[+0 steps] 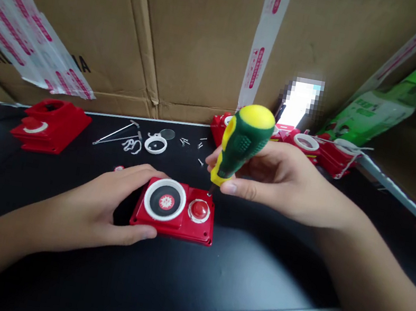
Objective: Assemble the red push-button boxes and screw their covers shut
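Observation:
My left hand grips the left end of a red alarm box that lies flat on the black table. On the box's face are a white ring around a dark disc and a red dome in a white collar. My right hand is closed round a green and yellow screwdriver, held slightly tilted. Its tip meets a small screw at the box's far right corner. Most of the right fingers are hidden behind the handle.
Behind the box lie several loose screws, a white ring and thin metal rods. A red housing sits at left, more red units at back right. A lit phone and green bottle stand before cardboard boxes.

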`<action>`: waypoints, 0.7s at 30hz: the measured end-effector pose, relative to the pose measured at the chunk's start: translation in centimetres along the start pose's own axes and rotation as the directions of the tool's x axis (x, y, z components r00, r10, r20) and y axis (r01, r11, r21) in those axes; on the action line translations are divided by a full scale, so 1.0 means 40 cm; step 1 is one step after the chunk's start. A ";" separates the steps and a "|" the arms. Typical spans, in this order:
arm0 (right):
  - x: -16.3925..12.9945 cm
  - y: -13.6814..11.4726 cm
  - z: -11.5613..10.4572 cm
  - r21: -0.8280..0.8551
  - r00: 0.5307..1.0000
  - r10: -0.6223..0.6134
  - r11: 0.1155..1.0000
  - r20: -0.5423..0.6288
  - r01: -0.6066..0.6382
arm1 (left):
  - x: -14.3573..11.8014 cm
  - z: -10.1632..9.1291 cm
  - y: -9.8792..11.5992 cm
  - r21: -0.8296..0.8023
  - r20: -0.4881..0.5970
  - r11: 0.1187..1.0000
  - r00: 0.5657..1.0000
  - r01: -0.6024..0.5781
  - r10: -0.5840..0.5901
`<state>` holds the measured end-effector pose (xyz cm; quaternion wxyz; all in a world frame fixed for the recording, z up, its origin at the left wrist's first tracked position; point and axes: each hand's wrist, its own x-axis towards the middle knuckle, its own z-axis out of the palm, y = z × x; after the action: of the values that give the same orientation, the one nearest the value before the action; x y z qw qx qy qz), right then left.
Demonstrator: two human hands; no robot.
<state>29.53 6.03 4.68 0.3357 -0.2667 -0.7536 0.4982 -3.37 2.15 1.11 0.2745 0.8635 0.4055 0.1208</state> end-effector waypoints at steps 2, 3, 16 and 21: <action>0.007 0.008 0.009 -0.022 0.999 -0.020 1.000 -0.039 0.020 | 0.001 0.000 0.000 -0.001 -0.002 1.000 1.000 -0.001 0.001; 0.010 0.013 0.015 -0.033 0.998 -0.039 0.999 -0.059 0.037 | 0.001 0.000 -0.001 0.002 -0.002 1.000 1.000 -0.001 0.001; -0.001 -0.001 -0.011 0.053 0.998 -0.052 0.997 -0.026 0.054 | -0.001 -0.002 -0.017 0.037 -0.022 0.999 0.999 -0.032 0.033; -0.003 -0.001 -0.001 0.040 0.996 -0.089 0.995 -0.031 0.091 | 0.004 -0.002 -0.023 0.012 -0.037 0.998 0.997 -0.060 0.060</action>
<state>29.65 5.94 4.71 0.3743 -0.2327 -0.7495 0.4939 -3.91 2.79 0.66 0.2585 0.8743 0.3852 0.1429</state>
